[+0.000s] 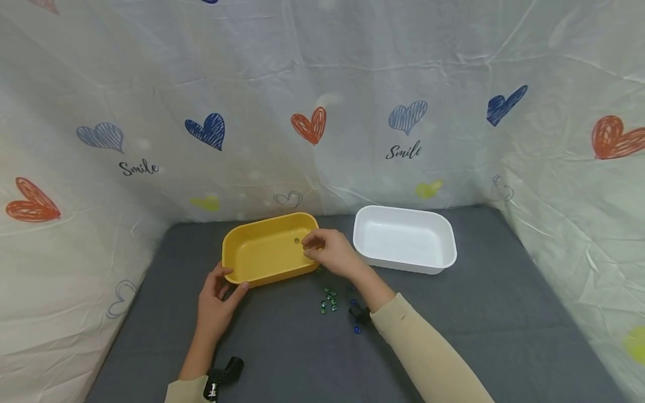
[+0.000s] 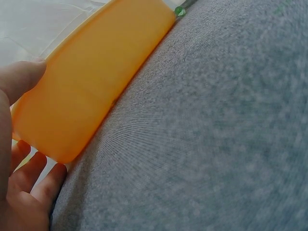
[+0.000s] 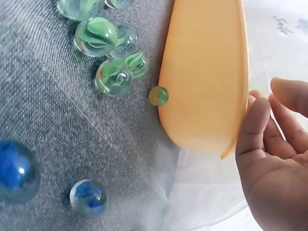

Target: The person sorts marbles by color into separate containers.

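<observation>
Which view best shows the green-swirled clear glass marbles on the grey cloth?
Right wrist: the green-swirled clear glass marbles appear large, swirls visible, some cropped. Head shows them tiny; left wrist plainly shows only one, by the yellow rectangular plastic tray.

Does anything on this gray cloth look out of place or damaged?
I see no damage. One mild oddity: a lone green marble sits on the gray cloth right beside the yellow tray, apart from the nearby group of green marbles, so it looks like a stray.

The yellow tray (image 1: 262,257) looks smooth plastic, marbles (image 3: 96,36) glossy glass (the grey cloth (image 1: 282,347) matt).
</observation>
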Demonstrator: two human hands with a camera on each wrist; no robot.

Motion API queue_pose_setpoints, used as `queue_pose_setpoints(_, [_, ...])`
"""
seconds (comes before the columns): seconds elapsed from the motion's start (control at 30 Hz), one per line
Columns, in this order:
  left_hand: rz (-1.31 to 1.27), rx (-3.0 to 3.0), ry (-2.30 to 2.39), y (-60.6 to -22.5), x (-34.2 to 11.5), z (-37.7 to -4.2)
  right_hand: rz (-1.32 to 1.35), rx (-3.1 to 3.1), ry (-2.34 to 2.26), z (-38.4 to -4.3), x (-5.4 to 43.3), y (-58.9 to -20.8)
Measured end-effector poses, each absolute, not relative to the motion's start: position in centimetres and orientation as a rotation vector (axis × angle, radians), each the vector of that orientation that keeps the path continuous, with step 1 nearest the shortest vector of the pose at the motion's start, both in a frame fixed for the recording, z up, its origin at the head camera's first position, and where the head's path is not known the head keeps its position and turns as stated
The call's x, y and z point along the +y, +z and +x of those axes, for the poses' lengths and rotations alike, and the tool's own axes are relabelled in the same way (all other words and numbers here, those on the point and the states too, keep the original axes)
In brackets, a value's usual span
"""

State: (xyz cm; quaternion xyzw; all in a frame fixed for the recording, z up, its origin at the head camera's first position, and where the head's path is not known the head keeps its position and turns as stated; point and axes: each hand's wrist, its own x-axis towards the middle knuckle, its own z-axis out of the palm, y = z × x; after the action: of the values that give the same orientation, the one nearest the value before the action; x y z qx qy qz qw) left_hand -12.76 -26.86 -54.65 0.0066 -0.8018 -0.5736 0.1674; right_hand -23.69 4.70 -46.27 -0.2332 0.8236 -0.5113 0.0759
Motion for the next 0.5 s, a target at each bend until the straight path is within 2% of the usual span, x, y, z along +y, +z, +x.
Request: queue_pose_setpoints(0.5, [0.019,-2.273,-1.639,-54.4,-26.6,-12.8,-0.710,2.470,-1.522,-22.7,6.9,-46.1])
